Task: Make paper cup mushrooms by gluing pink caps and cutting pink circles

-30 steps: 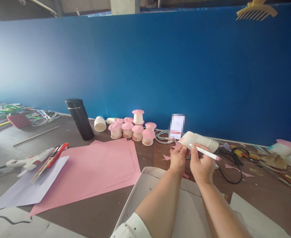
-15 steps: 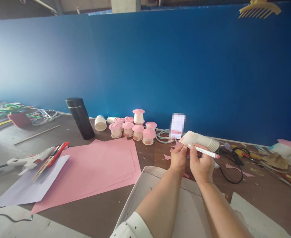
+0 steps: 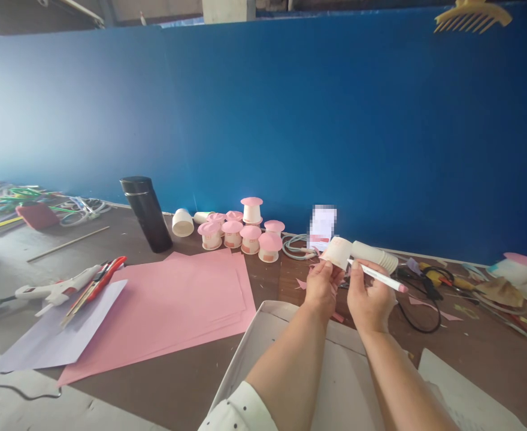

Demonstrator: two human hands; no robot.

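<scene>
My left hand (image 3: pixel 323 287) is closed around the lower part of a white paper cup (image 3: pixel 339 250), which is upside down and slightly tilted. Between the fingers of my right hand (image 3: pixel 371 299) is a white marker (image 3: pixel 382 277) with a pink end, its tip beside the cup's right edge. Just behind lies a stack of white paper cups (image 3: pixel 375 255) on its side. To the left, several paper cups with pink paper tops (image 3: pixel 250 234) stand in a group against the blue wall. Both hands are above a white box lid (image 3: pixel 272 317).
Pink paper sheets (image 3: pixel 178 305) lie left of the lid, partly under a lilac sheet (image 3: pixel 66 335). On that rest a red utility knife (image 3: pixel 95 287) and a white glue gun (image 3: pixel 57 290). A black flask (image 3: pixel 145 214) stands behind. Cables and scraps (image 3: pixel 429 287) clutter the right.
The cup has turned in my left hand, showing more of its plain side. My right hand has moved slightly right and down with the marker, away from the cup's face.
</scene>
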